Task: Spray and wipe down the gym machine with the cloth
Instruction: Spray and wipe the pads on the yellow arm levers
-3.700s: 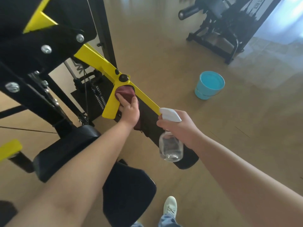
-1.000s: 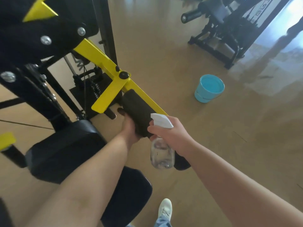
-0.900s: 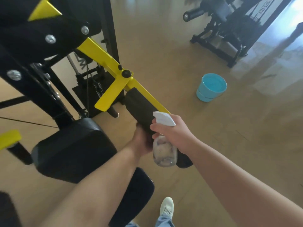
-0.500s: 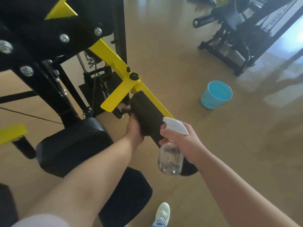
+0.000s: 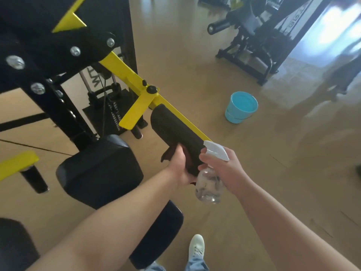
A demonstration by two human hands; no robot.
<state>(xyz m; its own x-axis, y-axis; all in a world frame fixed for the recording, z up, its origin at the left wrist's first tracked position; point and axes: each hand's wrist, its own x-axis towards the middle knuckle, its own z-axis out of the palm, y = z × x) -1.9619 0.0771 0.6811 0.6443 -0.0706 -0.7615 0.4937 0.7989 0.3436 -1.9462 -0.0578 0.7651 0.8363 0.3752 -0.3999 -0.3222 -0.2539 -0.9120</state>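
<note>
The left hand [image 5: 180,169] curls its fingers round the lower end of the black pad [image 5: 172,130], pressing the cloth [image 5: 167,155], dark red and crumpled, against it. Just right of the pad, the right hand [image 5: 228,169] has its fingers clamped on the clear spray bottle [image 5: 209,189]

Daylight enters from the upper right of the frame, blown out to white there, and lays pale glare across the tan floor [image 5: 283,106]. The black machine frame [image 5: 35,18] at upper left is deep in shadow, its detail lost. Wide-angle distortion bends the edges. The picture is soft overall, and the right edge is smeared.
</note>
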